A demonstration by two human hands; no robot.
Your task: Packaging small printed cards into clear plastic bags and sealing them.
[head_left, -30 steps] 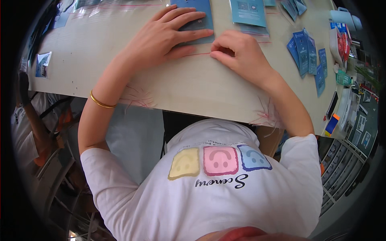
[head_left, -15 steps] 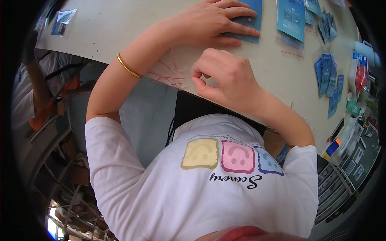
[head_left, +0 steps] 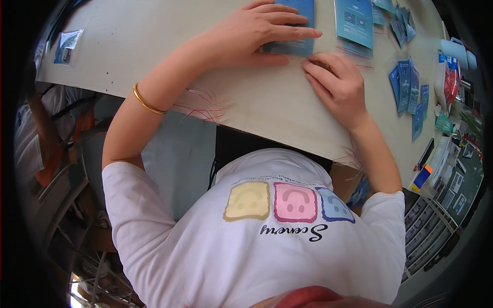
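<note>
A blue printed packet (head_left: 303, 45), apparently in a clear bag, lies at the far edge of view. My left hand (head_left: 251, 33) rests over it with fingers stretched out, pressing it to the table. Just below the packet's near right corner is my right hand (head_left: 336, 82), its thumb and fingers bent together in a pinch. Whatever is between those fingertips is hidden. Thin clear and red strips (head_left: 205, 105) lie in a loose heap at the table's near edge, below my left forearm.
Right of my hands lie a blue packet in a clear bag (head_left: 354, 25) and several smaller blue packets (head_left: 408, 87). A small clear sachet (head_left: 67, 47) is at the far left. A blue mug (head_left: 457, 51) and a green board (head_left: 459, 197) stand at right. Another person's arm (head_left: 43, 123) shows at left.
My right hand has moved away from the strips at the table edge, up and right to the packet's near corner. The left hand stays on the packet. The whole view has shifted slightly.
</note>
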